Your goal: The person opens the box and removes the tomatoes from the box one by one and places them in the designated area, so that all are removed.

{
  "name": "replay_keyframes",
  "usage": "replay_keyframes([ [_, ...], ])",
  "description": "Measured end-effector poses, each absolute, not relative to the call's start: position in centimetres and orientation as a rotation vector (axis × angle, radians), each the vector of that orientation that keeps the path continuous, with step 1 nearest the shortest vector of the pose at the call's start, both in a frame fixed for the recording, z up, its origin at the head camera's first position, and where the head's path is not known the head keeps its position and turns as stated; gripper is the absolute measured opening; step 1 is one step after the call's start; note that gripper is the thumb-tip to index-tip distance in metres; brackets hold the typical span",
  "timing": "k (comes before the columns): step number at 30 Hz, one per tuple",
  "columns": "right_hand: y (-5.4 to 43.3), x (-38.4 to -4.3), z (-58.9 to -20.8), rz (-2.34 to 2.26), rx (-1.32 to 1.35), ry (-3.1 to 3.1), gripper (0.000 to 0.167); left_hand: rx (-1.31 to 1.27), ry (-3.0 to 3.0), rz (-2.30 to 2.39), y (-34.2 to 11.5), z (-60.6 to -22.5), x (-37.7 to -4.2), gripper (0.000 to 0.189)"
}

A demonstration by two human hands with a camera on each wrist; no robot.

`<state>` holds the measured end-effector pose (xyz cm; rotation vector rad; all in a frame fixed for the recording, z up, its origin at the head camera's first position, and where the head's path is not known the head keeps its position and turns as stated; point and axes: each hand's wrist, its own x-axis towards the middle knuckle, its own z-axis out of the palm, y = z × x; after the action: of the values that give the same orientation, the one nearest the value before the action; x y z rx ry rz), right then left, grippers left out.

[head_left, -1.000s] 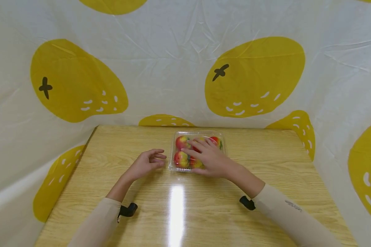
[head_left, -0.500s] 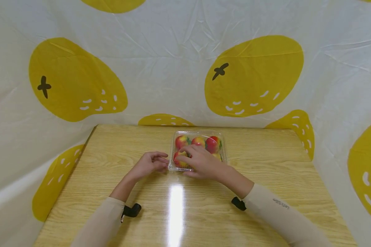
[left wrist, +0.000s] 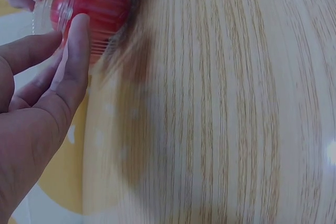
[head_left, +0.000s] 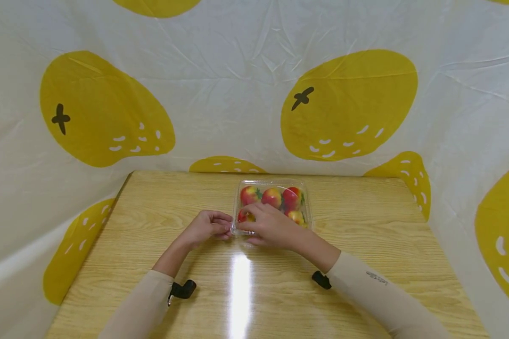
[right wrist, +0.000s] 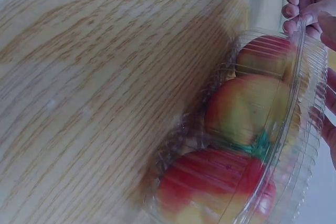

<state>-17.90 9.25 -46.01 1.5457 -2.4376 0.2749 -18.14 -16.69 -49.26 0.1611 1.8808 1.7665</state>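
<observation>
A clear plastic clamshell box (head_left: 308, 202) sits near the table's far edge. Inside are several red-and-yellow fruits (head_left: 272, 197) with bits of green leaf, packed in two rows. My left hand (head_left: 203, 229) pinches the box's rim at the front left corner between thumb and fingers, seen close in the left wrist view. Over the front part of the lid lies my right hand (head_left: 275, 228), fingers spread and bent, thumb toward that same corner. It covers part of the front row. In the right wrist view the ribbed rim (right wrist: 294, 103) runs close by both hands.
The wooden table (head_left: 365, 245) extends around the box, with a bright light reflection in front of it. A white cloth (head_left: 229, 117) printed with big yellow fruit hangs behind and at both sides. Small black cameras (head_left: 183, 289) sit at both wrists.
My right hand has slid left and toward me across the lid to the front left corner, uncovering the back row. My left hand has moved slightly right and come to the rim.
</observation>
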Motion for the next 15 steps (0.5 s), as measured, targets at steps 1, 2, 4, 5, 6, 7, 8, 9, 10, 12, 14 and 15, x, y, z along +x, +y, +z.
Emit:
replay_keyframes([
  [1, 9.2, -17.9, -46.1, 0.266, 1.547, -2.438, 0.037, 0.158, 1.883, 1.763, -16.7, -49.2, -18.1, 0.037],
  [2, 9.1, -17.9, -46.1, 0.256, 1.548, -2.438, 0.037, 0.153, 1.884, 1.76, -16.6, -49.2, -18.1, 0.037],
  [4, 9.0, -18.0, -46.4, 0.243, 1.55, -2.422, 0.036, 0.144, 1.885, 1.757, -16.6, -49.3, -18.2, 0.036],
  [5, 8.9, -18.1, -46.5, 0.235, 1.549, -2.412, 0.035, 0.141, 1.884, 1.756, -16.6, -49.3, -18.3, 0.036],
  [6, 8.9, -18.1, -46.6, 0.231, 1.546, -2.403, 0.035, 0.136, 1.881, 1.758, -16.5, -49.3, -18.3, 0.036],
  [7, 8.8, -18.1, -46.6, 0.226, 1.541, -2.395, 0.034, 0.132, 1.878, 1.759, -16.5, -49.4, -18.3, 0.036],
  [8, 8.8, -18.1, -46.7, 0.224, 1.537, -2.386, 0.034, 0.128, 1.875, 1.762, -16.4, -49.4, -18.4, 0.036],
  [9, 8.7, -18.1, -46.8, 0.219, 1.533, -2.376, 0.034, 0.127, 1.874, 1.762, -16.4, -49.5, -18.4, 0.036],
  [10, 8.7, -18.1, -46.8, 0.216, 1.528, -2.371, 0.033, 0.123, 1.871, 1.764, -16.4, -49.5, -18.4, 0.036],
  [12, 8.5, -18.1, -46.9, 0.209, 1.519, -2.361, 0.032, 0.117, 1.866, 1.767, -16.3, -49.6, -18.4, 0.035],
  [14, 8.4, -18.1, -47.1, 0.192, 1.511, -2.347, 0.031, 0.117, 1.862, 1.769, -16.3, -49.6, -18.4, 0.035],
  [15, 8.3, -18.1, -47.1, 0.189, 1.506, -2.345, 0.03, 0.118, 1.861, 1.769, -16.3, -49.7, -18.4, 0.035],
])
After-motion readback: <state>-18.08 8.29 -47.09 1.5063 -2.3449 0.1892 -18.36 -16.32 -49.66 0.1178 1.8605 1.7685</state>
